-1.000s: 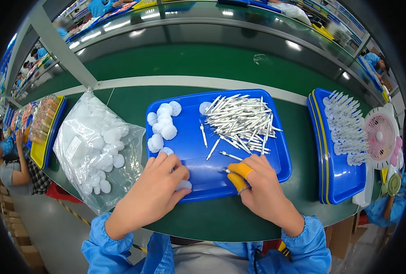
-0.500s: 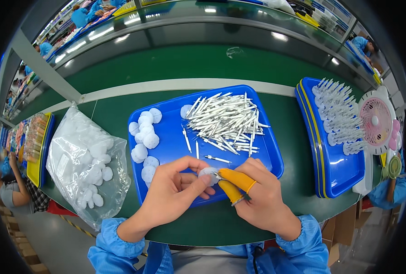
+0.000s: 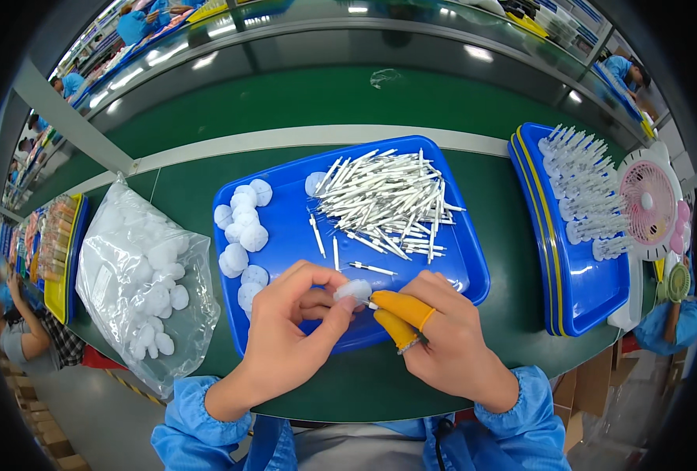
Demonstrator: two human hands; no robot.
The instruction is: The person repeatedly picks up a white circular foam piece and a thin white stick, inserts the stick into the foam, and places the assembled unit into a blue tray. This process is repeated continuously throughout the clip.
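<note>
Fingertips of our left hand (image 3: 285, 337) pinch a small white cap (image 3: 354, 290) at the near edge of the blue tray (image 3: 285, 228), just left of our right hand (image 3: 442, 337). That tray holds a heap of white sticks (image 3: 387, 200) on its far right and loose white caps (image 3: 242, 228) on its left. Our right hand, two fingers in yellow finger cots (image 3: 402, 310), closes on a thin stick whose tip meets the cap. A clear bag of caps (image 3: 140, 275) lies left; a second blue tray (image 3: 576, 275) right.

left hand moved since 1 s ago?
Yes. The left hand has come off the blue tray's front left part, rightward toward the right hand, pinching a white puff.
</note>
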